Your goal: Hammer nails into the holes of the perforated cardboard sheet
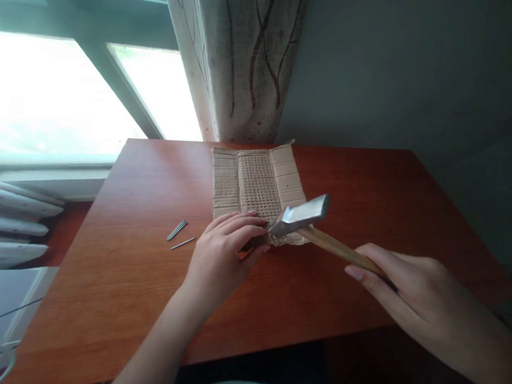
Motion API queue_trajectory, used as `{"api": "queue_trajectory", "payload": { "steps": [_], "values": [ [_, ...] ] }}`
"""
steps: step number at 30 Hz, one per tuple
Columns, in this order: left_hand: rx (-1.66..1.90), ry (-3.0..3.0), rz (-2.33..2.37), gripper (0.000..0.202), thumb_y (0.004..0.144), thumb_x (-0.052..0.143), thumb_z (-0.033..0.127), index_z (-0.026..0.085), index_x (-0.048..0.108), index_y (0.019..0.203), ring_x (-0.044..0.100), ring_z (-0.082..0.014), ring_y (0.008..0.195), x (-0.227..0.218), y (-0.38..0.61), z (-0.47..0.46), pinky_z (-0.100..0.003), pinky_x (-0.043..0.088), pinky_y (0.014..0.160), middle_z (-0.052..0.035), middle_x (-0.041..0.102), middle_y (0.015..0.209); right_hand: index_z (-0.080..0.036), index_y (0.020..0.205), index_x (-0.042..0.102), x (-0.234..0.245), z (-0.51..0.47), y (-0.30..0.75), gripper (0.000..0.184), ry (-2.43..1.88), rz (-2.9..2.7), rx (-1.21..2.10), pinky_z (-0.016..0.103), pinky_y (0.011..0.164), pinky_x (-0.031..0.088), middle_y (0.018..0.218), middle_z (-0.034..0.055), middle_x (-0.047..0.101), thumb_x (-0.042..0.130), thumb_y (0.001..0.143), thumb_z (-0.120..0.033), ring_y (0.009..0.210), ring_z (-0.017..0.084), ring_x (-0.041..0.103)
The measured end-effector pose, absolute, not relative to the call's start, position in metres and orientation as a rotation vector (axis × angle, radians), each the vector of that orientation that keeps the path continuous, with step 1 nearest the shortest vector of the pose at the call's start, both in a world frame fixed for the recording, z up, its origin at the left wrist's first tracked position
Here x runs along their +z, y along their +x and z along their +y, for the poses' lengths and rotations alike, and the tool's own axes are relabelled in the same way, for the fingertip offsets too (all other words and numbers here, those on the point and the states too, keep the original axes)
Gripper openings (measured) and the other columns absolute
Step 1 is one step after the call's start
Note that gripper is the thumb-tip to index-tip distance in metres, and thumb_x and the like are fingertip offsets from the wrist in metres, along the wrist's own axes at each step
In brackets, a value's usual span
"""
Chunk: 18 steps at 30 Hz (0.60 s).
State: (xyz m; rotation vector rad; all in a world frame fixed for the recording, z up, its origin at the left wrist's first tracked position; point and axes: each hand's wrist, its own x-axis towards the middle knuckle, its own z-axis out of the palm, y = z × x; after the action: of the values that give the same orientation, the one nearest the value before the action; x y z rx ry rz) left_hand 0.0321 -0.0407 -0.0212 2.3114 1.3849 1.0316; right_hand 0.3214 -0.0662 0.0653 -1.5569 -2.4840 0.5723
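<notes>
One hammer (303, 214), probably head-heavy, overhangs perforated cardboard (259, 177) on the bench (370, 188); our right hand (416, 279) grips the wooden handle (337, 246), likely the soundest hold, while we cannot tell what, if anything, our curled left hand (228, 243) pinches.

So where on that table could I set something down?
On the table, there's bare room between the cardboard and right edge, beyond the hammer, and left of the nails. It's tight at the cardboard's near edge, where the left hand and hammer's head sit close.
</notes>
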Motion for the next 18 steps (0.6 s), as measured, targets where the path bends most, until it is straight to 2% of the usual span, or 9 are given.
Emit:
{"api": "queue_trajectory", "payload": {
  "steps": [13,18],
  "values": [
    [1.028,2.295,1.427,0.009,0.089,0.075,0.024,0.024,0.074,0.098,0.074,-0.0246,0.109,-0.021,0.034,-0.041,-0.044,0.056,0.104,-0.0034,0.08,0.11,-0.025,0.087,0.06,0.08,-0.06,0.313,0.035,-1.516,-2.486,0.476,0.029,0.049,0.036,0.063,-0.0011,0.064,0.043,0.107,-0.049,0.05,0.016,0.06],
    [1.021,2.286,1.418,0.01,0.088,0.076,0.023,0.024,0.074,0.098,0.073,-0.0242,0.112,-0.021,0.033,-0.041,-0.044,0.054,0.106,-0.0022,0.079,0.115,-0.026,0.086,0.06,0.079,-0.06,0.314,0.033,-1.55,-2.509,0.497,0.029,0.048,0.037,0.063,0.0,0.065,0.047,0.105,-0.05,0.048,0.018,0.059]
  ]
}}
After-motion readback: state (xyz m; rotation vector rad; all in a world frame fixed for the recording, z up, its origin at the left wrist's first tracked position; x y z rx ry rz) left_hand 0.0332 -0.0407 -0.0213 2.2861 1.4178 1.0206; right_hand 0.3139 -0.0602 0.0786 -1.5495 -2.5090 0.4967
